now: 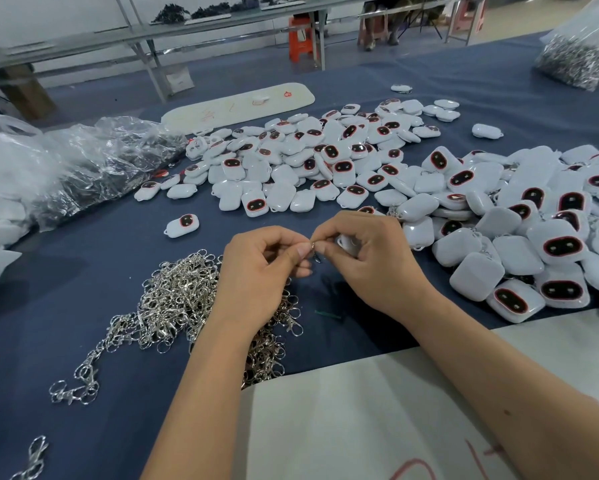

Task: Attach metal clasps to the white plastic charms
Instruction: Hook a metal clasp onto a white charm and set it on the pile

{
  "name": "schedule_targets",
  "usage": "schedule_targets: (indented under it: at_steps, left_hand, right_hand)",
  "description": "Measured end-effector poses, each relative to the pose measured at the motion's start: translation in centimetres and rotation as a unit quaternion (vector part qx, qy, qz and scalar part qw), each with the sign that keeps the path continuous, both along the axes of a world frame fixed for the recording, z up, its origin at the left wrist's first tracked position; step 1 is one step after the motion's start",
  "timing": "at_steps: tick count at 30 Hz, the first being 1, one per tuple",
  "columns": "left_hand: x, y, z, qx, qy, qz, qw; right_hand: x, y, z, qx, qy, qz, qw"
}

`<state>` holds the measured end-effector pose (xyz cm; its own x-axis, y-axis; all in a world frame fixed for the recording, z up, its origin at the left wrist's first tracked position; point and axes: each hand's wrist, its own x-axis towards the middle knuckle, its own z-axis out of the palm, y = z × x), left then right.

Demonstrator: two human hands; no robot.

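Observation:
My left hand [260,268] and my right hand [371,261] meet above the blue cloth, fingertips together. Between them they pinch a small metal clasp [314,252]. My right hand also holds a white plastic charm [347,242], mostly hidden behind its fingers. A tangled heap of silver clasps [177,306] lies under and left of my left wrist. Many white charms with dark oval faces lie in a loose pile [308,161] beyond my hands, and a second pile [533,230] lies at the right.
Crumpled clear plastic bags [66,168] lie at the left. A bag of metal parts [575,53] stands far right. A white board [235,105] lies beyond the charms, white paper [377,410] near me. One lone charm [182,225] lies left of my hands.

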<state>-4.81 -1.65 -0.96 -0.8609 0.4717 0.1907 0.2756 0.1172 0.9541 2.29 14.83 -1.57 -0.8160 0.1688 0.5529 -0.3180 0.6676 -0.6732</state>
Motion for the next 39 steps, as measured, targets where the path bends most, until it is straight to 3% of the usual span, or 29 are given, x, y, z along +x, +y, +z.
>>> schedule_targets:
  at_steps: [12,23,39]
  left_hand:
    - [0.1,0.0,0.1,-0.005,0.003,-0.015,1.0]
    - [0.1,-0.1,-0.2,-0.126,0.198,0.048,0.971]
    - [1.1,1.4,0.2,-0.05,0.172,0.06,0.982]
  right_hand:
    - [0.0,-0.1,0.0,0.017,0.006,-0.006,1.0]
    - [0.1,-0.8,-0.1,0.093,0.015,-0.044,0.995]
    - [0.3,-0.4,0.3,-0.047,0.028,-0.016,0.998]
